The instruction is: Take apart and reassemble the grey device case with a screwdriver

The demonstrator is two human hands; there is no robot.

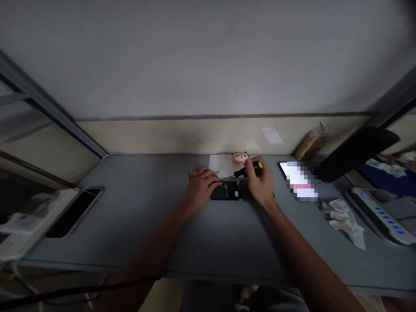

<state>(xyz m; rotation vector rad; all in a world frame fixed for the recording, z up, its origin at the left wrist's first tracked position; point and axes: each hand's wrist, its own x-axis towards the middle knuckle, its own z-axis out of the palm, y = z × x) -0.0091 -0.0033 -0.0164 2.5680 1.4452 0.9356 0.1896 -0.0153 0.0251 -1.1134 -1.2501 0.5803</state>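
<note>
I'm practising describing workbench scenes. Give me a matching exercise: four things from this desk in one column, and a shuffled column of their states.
Things:
1. Screwdriver
2. Bear figure
3. Power strip
4. Tissue

States:
A. Blue lights glowing
B. Held in the right hand
C. Crumpled on the desk
D. Orange, at the far edge of the paper

Pairs: 1B, 2D, 3A, 4C

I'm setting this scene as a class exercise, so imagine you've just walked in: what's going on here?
At a grey desk, someone's right hand grips a black screwdriver with a yellow end. Its thin shaft points toward a small green circuit board set in a black casing. The left hand rests at the casing's edge. A sheet of white paper lies just behind them.
</note>
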